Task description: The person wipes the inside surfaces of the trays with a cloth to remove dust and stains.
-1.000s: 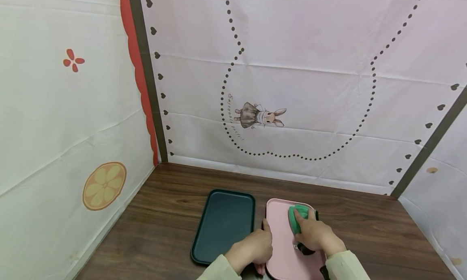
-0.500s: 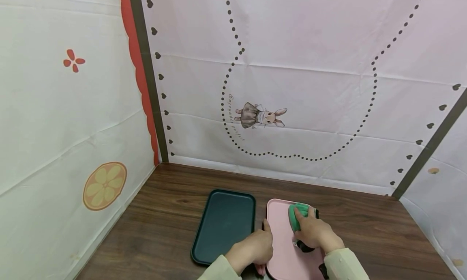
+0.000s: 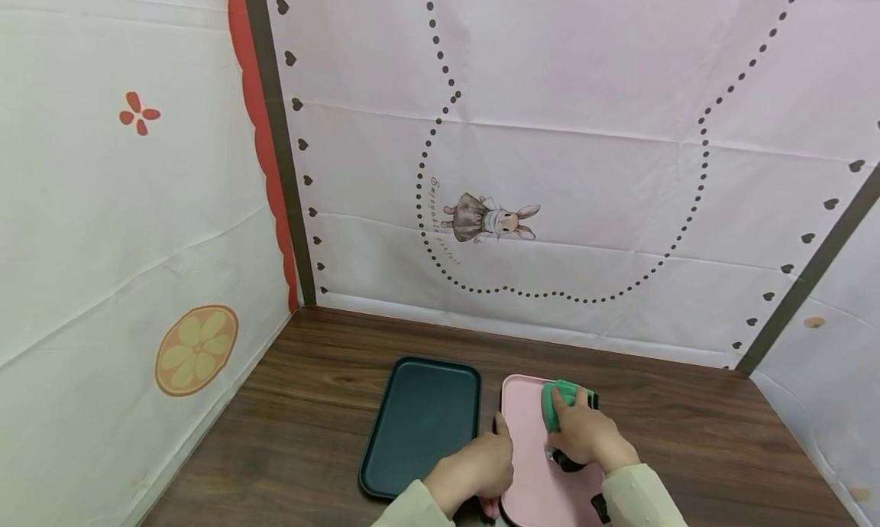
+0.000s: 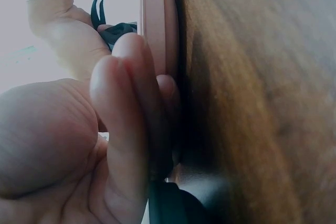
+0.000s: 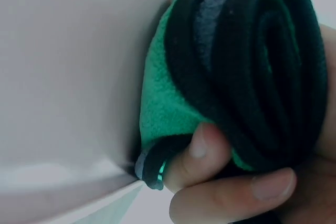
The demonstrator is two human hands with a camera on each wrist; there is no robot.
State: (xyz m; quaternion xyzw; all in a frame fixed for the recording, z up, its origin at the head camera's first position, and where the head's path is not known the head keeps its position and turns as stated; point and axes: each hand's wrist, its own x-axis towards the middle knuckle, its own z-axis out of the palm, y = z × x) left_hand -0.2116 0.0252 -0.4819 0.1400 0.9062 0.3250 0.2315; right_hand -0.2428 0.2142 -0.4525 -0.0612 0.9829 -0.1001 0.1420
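Note:
My right hand (image 3: pixel 587 431) grips a folded green cloth (image 3: pixel 551 412) on the right part of the pink tray (image 3: pixel 532 466). The right wrist view shows this green cloth (image 5: pixel 163 95) bunched in folds with black edging, the fingers curled against it and its underside close over the pale tray surface. At the pink tray's left edge, my left hand (image 3: pixel 481 466) rests with its index finger extended along the rim. In the left wrist view, the left hand's fingers (image 4: pixel 136 77) lie fairly straight and together beside the tray's pink side (image 4: pixel 157 24).
A dark green tray (image 3: pixel 426 428) lies left of the pink one, partly behind the left hand. Both trays lie on a brown wooden table (image 3: pixel 309 405). White printed curtains (image 3: pixel 584 168) stand round the left, back and right.
My right hand has slid slightly leftward with the green cloth on the pink tray. The left hand stays in the same place, and both trays keep their positions.

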